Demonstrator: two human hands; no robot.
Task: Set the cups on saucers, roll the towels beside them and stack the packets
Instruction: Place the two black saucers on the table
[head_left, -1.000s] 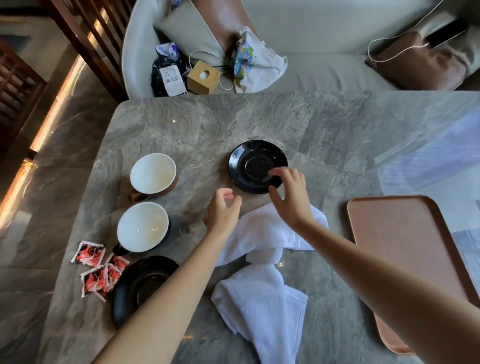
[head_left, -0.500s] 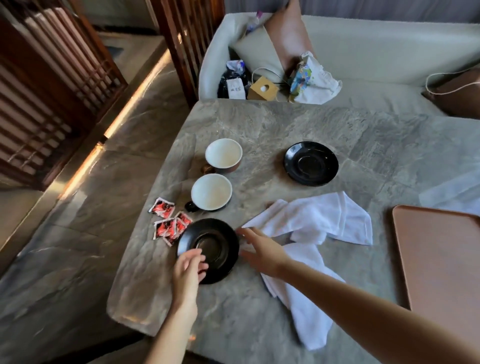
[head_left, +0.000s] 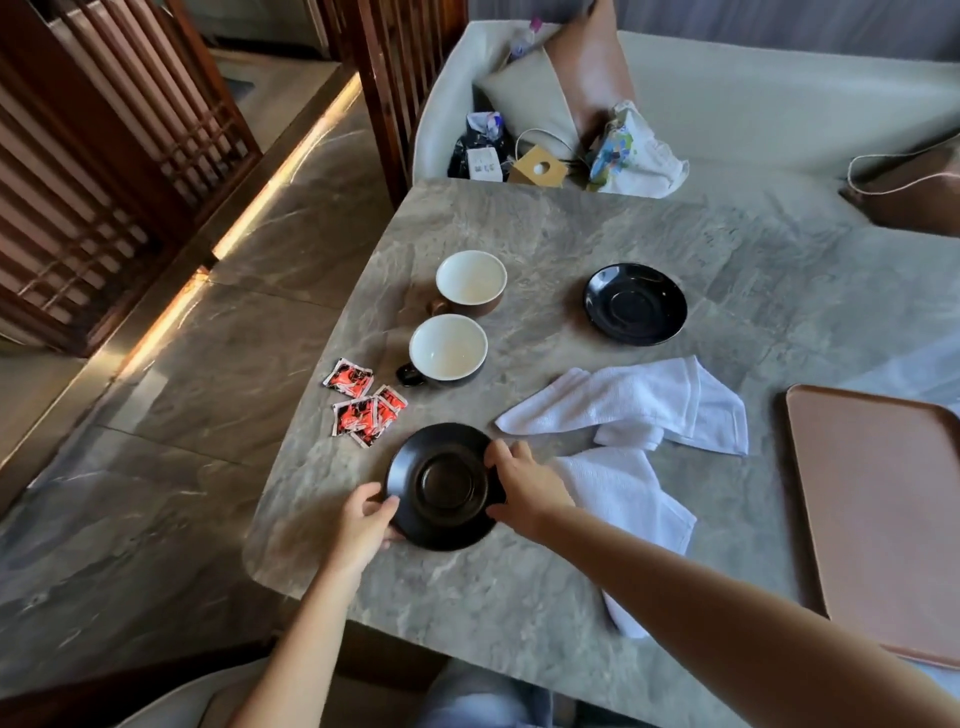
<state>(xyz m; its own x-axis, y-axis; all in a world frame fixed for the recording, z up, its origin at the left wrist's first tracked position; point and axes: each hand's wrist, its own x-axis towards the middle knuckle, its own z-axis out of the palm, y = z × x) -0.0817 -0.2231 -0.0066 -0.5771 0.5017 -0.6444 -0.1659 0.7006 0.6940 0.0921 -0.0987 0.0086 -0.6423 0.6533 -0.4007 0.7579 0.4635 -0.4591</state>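
A black saucer (head_left: 444, 486) lies near the table's front left corner. My left hand (head_left: 363, 522) grips its left rim and my right hand (head_left: 524, 486) grips its right rim. Just beyond it, a dark cup (head_left: 448, 353) and a brown cup (head_left: 470, 280), both white inside, stand on the bare table. A second black saucer (head_left: 635, 303) lies further right. Several red packets (head_left: 363, 402) are scattered left of the near saucer. Two white towels lie unrolled: one (head_left: 634, 405) spread to the right, the other (head_left: 628, 499) partly under my right forearm.
The grey marble table (head_left: 545, 597) ends just left of and in front of the near saucer. A pink tray (head_left: 883, 509) lies at the right. Behind the table, a sofa (head_left: 753, 104) holds cushions, bags and a small wooden box (head_left: 537, 167).
Both hands left the far saucer and came back to the near one, and now hold its two rims. My view has turned left and pulled back.
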